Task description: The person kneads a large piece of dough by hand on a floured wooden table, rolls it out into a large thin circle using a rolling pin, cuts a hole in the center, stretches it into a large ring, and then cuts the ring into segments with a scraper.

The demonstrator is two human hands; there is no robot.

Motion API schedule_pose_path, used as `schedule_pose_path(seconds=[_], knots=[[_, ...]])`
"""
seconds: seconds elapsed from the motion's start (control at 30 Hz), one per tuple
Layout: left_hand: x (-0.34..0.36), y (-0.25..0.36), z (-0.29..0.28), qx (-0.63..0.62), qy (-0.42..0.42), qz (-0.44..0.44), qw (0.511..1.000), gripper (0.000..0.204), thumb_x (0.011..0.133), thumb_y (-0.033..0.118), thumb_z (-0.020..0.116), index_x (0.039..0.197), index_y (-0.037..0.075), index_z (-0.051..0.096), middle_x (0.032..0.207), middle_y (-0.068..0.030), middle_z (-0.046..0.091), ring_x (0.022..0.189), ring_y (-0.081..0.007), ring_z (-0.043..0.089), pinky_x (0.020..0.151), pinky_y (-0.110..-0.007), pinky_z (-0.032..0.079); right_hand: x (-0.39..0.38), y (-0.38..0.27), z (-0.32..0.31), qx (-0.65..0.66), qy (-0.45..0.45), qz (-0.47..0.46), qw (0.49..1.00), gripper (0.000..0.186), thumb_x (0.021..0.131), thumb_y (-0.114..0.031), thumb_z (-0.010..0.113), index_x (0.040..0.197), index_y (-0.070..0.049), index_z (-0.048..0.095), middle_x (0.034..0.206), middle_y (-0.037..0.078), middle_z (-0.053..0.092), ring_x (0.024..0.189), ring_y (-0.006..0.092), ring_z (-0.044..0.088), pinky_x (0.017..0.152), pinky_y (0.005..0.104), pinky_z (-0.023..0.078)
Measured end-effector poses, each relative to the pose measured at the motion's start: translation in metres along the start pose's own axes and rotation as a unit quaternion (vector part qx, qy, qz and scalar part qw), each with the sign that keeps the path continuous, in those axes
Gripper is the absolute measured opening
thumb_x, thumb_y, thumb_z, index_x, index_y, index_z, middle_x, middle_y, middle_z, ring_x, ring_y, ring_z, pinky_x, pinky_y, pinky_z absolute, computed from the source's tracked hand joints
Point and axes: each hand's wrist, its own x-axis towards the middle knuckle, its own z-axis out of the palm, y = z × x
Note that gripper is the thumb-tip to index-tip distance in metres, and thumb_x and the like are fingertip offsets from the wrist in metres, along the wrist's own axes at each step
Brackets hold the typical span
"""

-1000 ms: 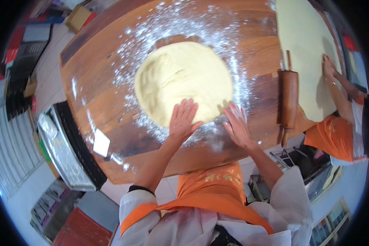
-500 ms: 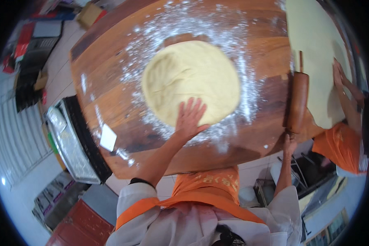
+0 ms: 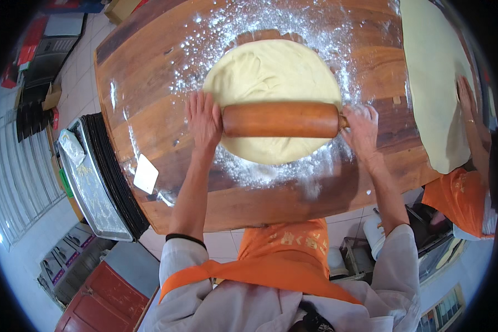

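Note:
A thick, pale yellow round of dough (image 3: 274,69) lies on the wooden table, its surface dented towards the upper left. Across its nearer half rests a brown wooden rolling pin (image 3: 282,119), set crosswise. My right hand (image 3: 362,128) has its fingers closed round the pin's right handle. At the other end, my left hand (image 3: 205,120) has its fingers stretched forward, its thumb side by the pin's left end. The left handle is hidden by that hand.
White flour (image 3: 260,19) is scattered round the dough. A white scraper (image 3: 145,174) lies near the table's left edge, beside stacked baking trays (image 3: 102,213). At the right, a co-worker's hand (image 3: 466,99) rests on a long dough sheet (image 3: 434,72).
My right hand has brought the rolling pin from the table's right side onto the dough. My left hand has left the dough's near edge for the pin's left end.

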Motion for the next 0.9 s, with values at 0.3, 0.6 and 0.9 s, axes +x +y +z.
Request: schedule_pose_path(seconds=[0.3,0.6,0.9], knots=[[-0.084,0.022,-0.012,-0.033,-0.033,-0.057,0.997,0.054,0.092,0.034,0.034,0.132,-0.002,0.033,0.137,-0.0238,0.031,0.126,-0.038,0.032,0.101,-0.047,0.026,-0.048,-0.03,0.022,0.005,-0.052,0.051,0.997,0.058,0.067,-0.017,0.055,0.124,-0.008,0.045,0.124,0.011,0.048,0.112,0.0245,0.045,0.098,0.0473,0.022],[0.103,-0.034,0.035,-0.046,0.069,-0.027,0.996,0.055,0.092,0.033,0.027,0.133,-0.002,0.031,0.14,-0.019,0.031,0.131,-0.0343,0.026,0.106,-0.053,0.009,0.152,0.046,0.04,-0.058,0.097,-0.011,0.994,0.029,0.088,-0.018,0.038,0.097,-0.012,0.065,0.088,0.007,0.063,0.075,0.0236,0.057,0.066,0.0359,0.043],[0.26,-0.062,0.025,0.084,-0.133,-0.169,0.973,0.038,0.091,0.038,0.033,0.099,0.014,0.06,0.087,-0.0108,0.065,0.083,-0.0312,0.06,0.076,-0.045,0.042,0.315,0.079,0.035,-0.186,0.058,0.055,0.979,0.024,0.09,-0.024,0.036,0.092,-0.012,0.057,0.08,0.01,0.063,0.071,0.0286,0.06,0.062,0.0384,0.046]])
